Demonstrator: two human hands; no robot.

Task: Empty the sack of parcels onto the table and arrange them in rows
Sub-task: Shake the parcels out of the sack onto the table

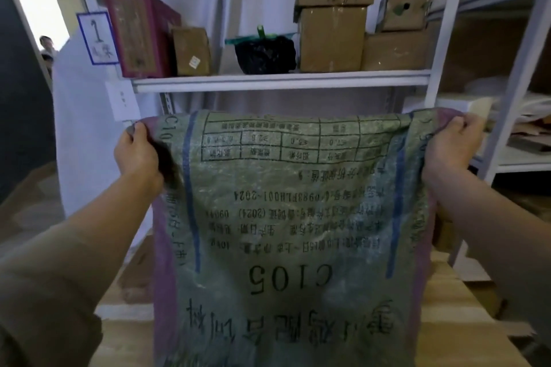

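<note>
The woven sack [293, 217] is being held upside down, long axis vertical, over the wooden desk [447, 331]; its upper corners are being gripped by the left hand [135, 152] and right hand [453, 143].

Woven plastic sack, wood table, cardboard everywhere

The sack [298, 217] is looking like coarse woven plastic, matt green with slightly shiny threads; the table [447, 322] underneath is showing pale, smooth wood grain. Boxes [332, 39] are sitting there in dull brown cardboard on a shelf [280, 80] of smooth white-painted metal.
</note>
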